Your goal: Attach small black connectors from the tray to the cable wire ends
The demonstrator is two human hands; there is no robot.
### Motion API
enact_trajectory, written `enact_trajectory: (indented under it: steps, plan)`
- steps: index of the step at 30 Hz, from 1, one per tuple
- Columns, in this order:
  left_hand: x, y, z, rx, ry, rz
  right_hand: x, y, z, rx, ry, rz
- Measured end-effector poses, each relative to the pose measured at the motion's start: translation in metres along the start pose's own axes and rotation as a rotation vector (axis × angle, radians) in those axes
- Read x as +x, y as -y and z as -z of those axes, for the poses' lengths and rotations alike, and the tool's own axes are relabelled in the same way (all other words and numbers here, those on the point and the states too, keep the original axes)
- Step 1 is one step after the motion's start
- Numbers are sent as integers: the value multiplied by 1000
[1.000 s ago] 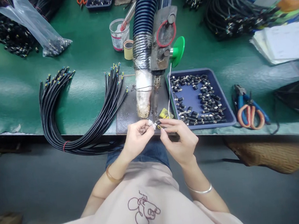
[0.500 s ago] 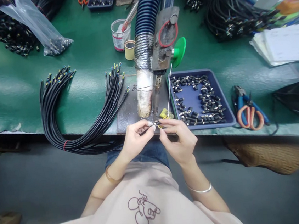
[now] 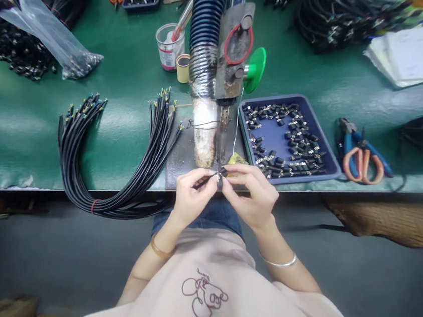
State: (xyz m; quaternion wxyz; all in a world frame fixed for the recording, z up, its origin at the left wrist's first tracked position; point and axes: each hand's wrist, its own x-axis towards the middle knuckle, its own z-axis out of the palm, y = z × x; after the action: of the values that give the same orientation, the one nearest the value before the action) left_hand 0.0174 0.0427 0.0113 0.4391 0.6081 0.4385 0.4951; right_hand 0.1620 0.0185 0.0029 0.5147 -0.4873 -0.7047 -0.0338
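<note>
Both my hands meet in front of me at the table's edge, just under the tip of a mounted soldering iron [image 3: 223,127]. My left hand [image 3: 191,193] is closed in a pinch on a thin black cable [image 3: 203,181]. My right hand [image 3: 250,190] pinches a small black connector [image 3: 219,182], which sits between the fingertips of both hands. The fingers partly hide the joint between cable and connector. Thin solder wire [image 3: 235,128] runs down from a green spool [image 3: 257,69] towards a yellow piece [image 3: 236,159] behind my right fingers.
A bundle of black cables [image 3: 125,200] lies left, a blue tray [image 3: 330,158] of connectors right. Beyond it are pliers [image 3: 379,156] and orange-handled scissors [image 3: 361,163]. A ribbed hose [image 3: 206,20] hangs ahead beside a plastic cup [image 3: 167,54]. Papers [image 3: 412,54] lie far right.
The yellow wire end that showed at my right fingertips is out of sight, and the black connector now shows between my hands. My right fingers have shifted slightly left. The view has shifted slightly.
</note>
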Motion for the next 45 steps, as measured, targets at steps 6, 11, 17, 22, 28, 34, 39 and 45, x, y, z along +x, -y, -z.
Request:
enact_trajectory:
  steps: [6,11,17,22,28,34,39,45]
  plan:
    - [1,0,1,42,11,-20,1,0,1,1,3,8]
    - [-1,0,0,17,41,33,0,-1,3,27,26,-6]
    - [-3,0,-2,-41,54,98,-3,-2,5,27,35,-5]
    - [-3,1,-1,-83,43,171,-1,-1,3,36,32,-21]
    - [-2,-2,-1,-116,33,162,1,1,4,34,16,-32]
    - [-4,0,1,-99,21,192,2,0,4,61,11,-27]
    - [-8,7,2,-25,-6,142,2,0,3,77,10,-35]
    - [-20,1,19,324,19,-97,-2,-5,9,172,-116,-117]
